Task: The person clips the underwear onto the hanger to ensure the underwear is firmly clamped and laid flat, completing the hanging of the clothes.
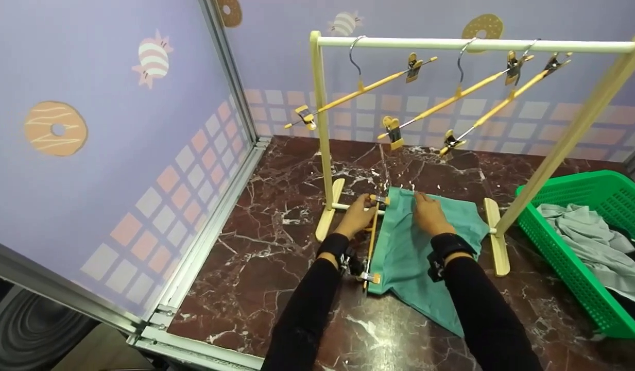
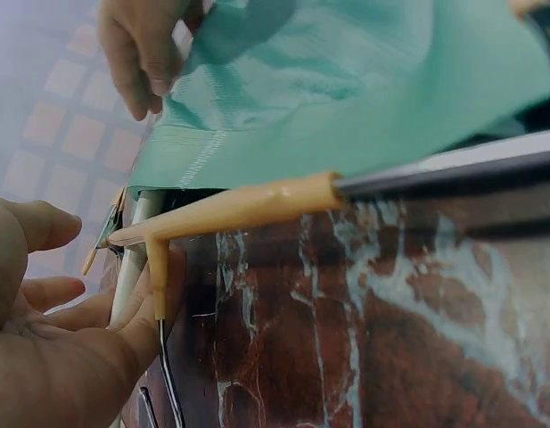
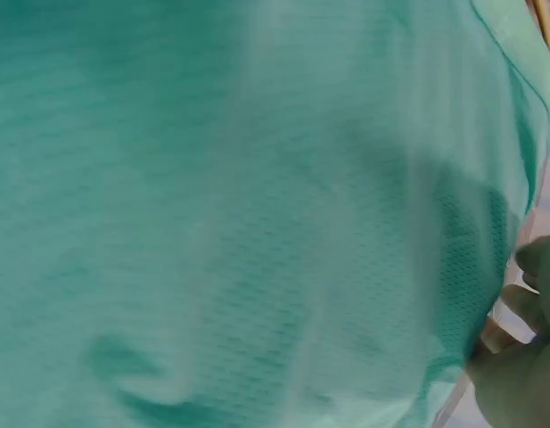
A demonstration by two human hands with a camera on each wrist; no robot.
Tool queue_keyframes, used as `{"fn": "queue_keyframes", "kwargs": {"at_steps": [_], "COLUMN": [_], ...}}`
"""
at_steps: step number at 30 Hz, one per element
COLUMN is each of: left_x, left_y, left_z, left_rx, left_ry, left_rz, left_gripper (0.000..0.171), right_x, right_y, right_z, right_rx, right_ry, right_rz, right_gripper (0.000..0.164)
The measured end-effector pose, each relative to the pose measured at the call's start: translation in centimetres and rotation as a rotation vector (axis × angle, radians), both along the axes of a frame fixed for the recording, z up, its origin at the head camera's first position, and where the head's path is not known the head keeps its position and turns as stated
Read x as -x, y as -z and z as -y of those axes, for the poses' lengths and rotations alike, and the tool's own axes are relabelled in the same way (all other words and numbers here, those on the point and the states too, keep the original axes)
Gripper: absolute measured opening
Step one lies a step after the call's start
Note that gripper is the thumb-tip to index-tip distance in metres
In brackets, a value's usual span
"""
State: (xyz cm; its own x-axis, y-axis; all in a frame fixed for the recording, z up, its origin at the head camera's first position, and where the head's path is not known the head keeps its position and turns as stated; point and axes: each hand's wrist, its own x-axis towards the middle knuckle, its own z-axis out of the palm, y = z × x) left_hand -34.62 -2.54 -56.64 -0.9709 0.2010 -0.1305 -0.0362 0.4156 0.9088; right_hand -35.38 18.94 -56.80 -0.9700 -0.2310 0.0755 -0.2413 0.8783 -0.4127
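Note:
A green mesh garment (image 1: 407, 247) with a waistband, looking like shorts, lies spread under the rack. Along its waistband runs a yellow clip hanger (image 1: 372, 239), its near clip (image 1: 370, 278) and far clip (image 1: 380, 199) at the two ends of the band. My left hand (image 1: 357, 216) is beside the far clip; in the left wrist view its fingers (image 2: 56, 294) are spread, some behind the hanger's neck. My right hand (image 1: 429, 214) touches the garment's far edge with loosely bent fingers (image 3: 524, 308). The hanger's hook (image 2: 168, 374) points away from the cloth.
A wooden rack (image 1: 325, 129) straddles the garment, its top rail (image 1: 477, 45) carrying three clip hangers without clothes. To the right stands a green basket (image 1: 559, 278) with grey cloth (image 1: 585, 237) inside. Patterned walls (image 1: 157, 129) close off the left and back of the marble-look tabletop (image 1: 260, 257).

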Motion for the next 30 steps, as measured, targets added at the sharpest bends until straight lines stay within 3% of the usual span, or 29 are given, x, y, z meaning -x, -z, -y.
{"fn": "queue_keyframes", "kwargs": {"at_steps": [6, 9, 18, 23, 30], "left_x": [0.0, 0.1, 0.7, 0.8, 1.1], "left_y": [-0.5, -0.9, -1.4, -1.1, -0.7], "left_z": [0.0, -0.2, -0.3, -0.2, 0.1], "left_rx": [-0.15, -0.189, -0.254, -0.382, -0.616], "left_ry": [-0.01, 0.006, -0.02, -0.069, -0.172], "left_rz": [0.079, 0.114, 0.217, 0.295, 0.38], "left_gripper": [0.06, 0.064, 0.067, 0.066, 0.064], "right_x": [0.9, 0.9, 0.6, 0.4, 0.1], "right_y": [-1.0, -1.4, -1.0, -0.7, -0.7], "right_z": [-0.3, -0.5, -0.1, 0.1, 0.7], "right_rx": [-0.083, -0.086, -0.097, -0.117, -0.064], "right_ry": [-0.045, -0.027, 0.05, 0.121, 0.224], "right_rz": [0.225, 0.272, 0.133, 0.105, 0.07], "right_gripper": [0.059, 0.06, 0.051, 0.046, 0.042]}}
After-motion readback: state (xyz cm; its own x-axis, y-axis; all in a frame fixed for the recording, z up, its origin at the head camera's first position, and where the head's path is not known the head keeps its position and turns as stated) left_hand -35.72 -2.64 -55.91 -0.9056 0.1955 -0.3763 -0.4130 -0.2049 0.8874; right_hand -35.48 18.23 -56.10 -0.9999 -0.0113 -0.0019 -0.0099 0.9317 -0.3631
